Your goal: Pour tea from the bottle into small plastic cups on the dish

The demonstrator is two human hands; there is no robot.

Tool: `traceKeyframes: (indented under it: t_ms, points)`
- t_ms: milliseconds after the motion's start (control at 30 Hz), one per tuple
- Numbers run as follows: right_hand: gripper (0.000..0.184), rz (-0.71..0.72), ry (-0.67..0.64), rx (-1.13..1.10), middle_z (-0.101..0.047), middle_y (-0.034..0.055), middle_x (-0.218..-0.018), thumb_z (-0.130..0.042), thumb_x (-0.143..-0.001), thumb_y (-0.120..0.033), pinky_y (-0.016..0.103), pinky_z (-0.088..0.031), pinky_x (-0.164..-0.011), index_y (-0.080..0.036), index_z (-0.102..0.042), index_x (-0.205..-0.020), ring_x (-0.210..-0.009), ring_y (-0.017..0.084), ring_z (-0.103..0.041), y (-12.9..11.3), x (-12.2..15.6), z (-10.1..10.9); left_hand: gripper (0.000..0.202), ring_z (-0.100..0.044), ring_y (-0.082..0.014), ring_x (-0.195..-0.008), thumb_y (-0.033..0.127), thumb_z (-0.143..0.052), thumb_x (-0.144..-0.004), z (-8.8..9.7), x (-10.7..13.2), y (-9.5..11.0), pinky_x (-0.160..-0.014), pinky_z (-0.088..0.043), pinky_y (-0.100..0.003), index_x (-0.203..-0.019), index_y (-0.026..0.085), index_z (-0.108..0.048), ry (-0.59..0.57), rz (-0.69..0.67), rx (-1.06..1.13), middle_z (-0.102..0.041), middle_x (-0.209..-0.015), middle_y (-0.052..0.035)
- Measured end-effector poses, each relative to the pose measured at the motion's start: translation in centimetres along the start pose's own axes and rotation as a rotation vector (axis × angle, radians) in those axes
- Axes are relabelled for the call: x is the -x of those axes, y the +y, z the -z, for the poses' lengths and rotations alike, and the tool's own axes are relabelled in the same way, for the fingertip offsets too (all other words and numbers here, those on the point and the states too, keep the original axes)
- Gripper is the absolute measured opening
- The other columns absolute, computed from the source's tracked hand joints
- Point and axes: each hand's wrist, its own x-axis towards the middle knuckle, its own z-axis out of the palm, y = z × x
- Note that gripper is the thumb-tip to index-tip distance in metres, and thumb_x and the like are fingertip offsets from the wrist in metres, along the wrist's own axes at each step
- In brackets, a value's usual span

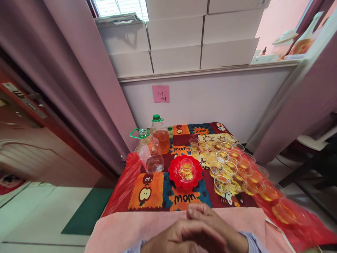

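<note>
At the bottom of the view my left hand point(175, 236) and my right hand point(214, 222) rest against each other above a pink cloth point(118, 228). The left fingers reach over towards the right, partly covering the right hand; both look loosely stretched, with nothing visible in them. Just beyond is a red scalloped plate point(175, 175), and a clear plastic cup point(186, 165) with some yellow liquid stands on it. To the right sit several clear cups point(222, 183) of amber liquid, close together in rows.
Back left stand an uncapped, nearly empty clear jug point(150, 154) with a green handle and a green-capped jug point(162, 138) of amber liquid. A patterned mat point(144, 203) covers the red tablecloth point(118, 189). A pink note point(160, 93) is on the wall behind.
</note>
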Motion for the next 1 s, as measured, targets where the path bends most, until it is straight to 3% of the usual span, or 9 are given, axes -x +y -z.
traceKeyframes:
  t_ms: [100,200,267,333,433,500,567,700,1000]
  points:
    - [0.068,0.058,0.135,0.157,-0.042,-0.0091,-0.059,-0.073,-0.077,-0.086,0.024,-0.025,-0.054,-0.021,-0.053,-0.077,-0.054,0.008,-0.034,-0.4,-0.5,2.0,0.058,-0.067,-0.0254,-0.109,0.067,-0.068,-0.093,0.5,-0.2,-0.6,-0.102,-0.050,-0.041,-0.122,0.017,-0.072,0.333,0.003,-0.059,-0.073,-0.111,-0.0119]
    - [0.061,0.149,0.240,0.419,-0.046,-0.0088,-0.060,-0.087,-0.073,-0.072,0.024,-0.025,-0.056,-0.019,-0.058,-0.081,-0.058,0.009,-0.036,-1.3,-0.8,3.5,0.034,-0.058,-0.0160,-0.083,0.050,-0.077,-0.089,1.2,-0.6,-1.1,-0.080,-0.047,-0.030,-0.098,0.018,-0.070,0.708,0.083,-0.284,-0.063,-0.084,-0.0021]
    - [0.049,0.193,0.297,0.527,-0.047,-0.0088,-0.061,-0.086,-0.079,-0.060,0.024,-0.027,-0.057,-0.020,-0.057,-0.081,-0.058,0.009,-0.038,-2.5,-0.9,3.7,0.023,-0.050,-0.0132,-0.071,0.040,-0.071,-0.091,1.7,-0.9,-0.7,-0.069,-0.043,-0.027,-0.094,0.018,-0.065,0.844,0.097,-0.424,-0.053,-0.073,0.0031]
    - [0.035,0.280,0.346,0.610,-0.050,-0.0076,-0.062,-0.078,-0.088,-0.047,0.024,-0.030,-0.057,-0.021,-0.055,-0.079,-0.059,0.010,-0.041,-4.4,-1.0,3.3,0.021,-0.048,-0.0126,-0.065,0.032,-0.064,-0.093,2.2,-1.3,0.4,-0.064,-0.041,-0.026,-0.109,0.019,-0.064,0.890,0.050,-0.564,-0.049,-0.069,0.0062]
    - [0.011,0.476,0.456,0.817,-0.055,-0.0066,-0.064,-0.065,-0.092,-0.030,0.024,-0.036,-0.058,-0.020,-0.064,-0.095,-0.057,0.011,-0.048,-7.9,-1.2,2.2,0.057,-0.053,-0.0126,-0.062,0.024,-0.054,-0.096,2.9,-2.1,2.9,-0.065,-0.046,-0.025,-0.152,0.019,-0.047,0.916,-0.106,-0.904,-0.054,-0.070,0.0076]
    - [0.039,0.610,0.579,1.027,-0.061,-0.0058,-0.066,-0.060,-0.092,-0.023,0.025,-0.040,-0.059,-0.017,-0.064,-0.130,-0.057,0.013,-0.054,-10.3,-1.5,1.5,0.075,-0.057,-0.0128,-0.062,0.017,-0.049,-0.097,3.4,-3.0,4.5,-0.065,-0.047,-0.025,-0.168,0.020,-0.026,0.957,-0.194,-1.191,-0.058,-0.073,0.0065]
    - [0.068,0.712,0.718,1.258,-0.068,-0.0024,-0.074,-0.058,-0.093,-0.020,0.026,-0.042,-0.060,-0.016,-0.045,-0.159,-0.061,0.016,-0.060,-12.2,-1.9,0.9,0.083,-0.062,-0.0143,-0.065,0.012,-0.047,-0.097,4.1,-3.9,5.5,-0.065,-0.049,-0.025,-0.172,0.020,-0.014,1.015,-0.232,-1.470,-0.064,-0.078,0.0034]
    - [0.083,0.759,0.929,1.596,-0.073,0.0034,-0.082,-0.055,-0.095,-0.011,0.028,-0.042,-0.059,-0.014,-0.025,-0.172,-0.067,0.020,-0.065,-14.2,-3.3,0.6,0.101,-0.068,-0.0171,-0.069,0.006,-0.052,-0.093,5.8,-5.5,6.3,-0.065,-0.052,-0.027,-0.173,0.018,0.009,1.108,-0.190,-1.780,-0.070,-0.085,0.0005]
    - [0.081,0.627,1.092,1.755,-0.071,0.0046,-0.083,-0.051,-0.099,-0.004,0.030,-0.041,-0.058,-0.010,-0.016,-0.173,-0.068,0.020,-0.065,-15.1,-6.4,2.1,0.118,-0.077,-0.0216,-0.085,0.001,-0.058,-0.088,8.1,-8.6,6.9,-0.078,-0.060,-0.032,-0.168,0.016,0.027,1.183,0.130,-1.784,-0.076,-0.107,-0.0091]
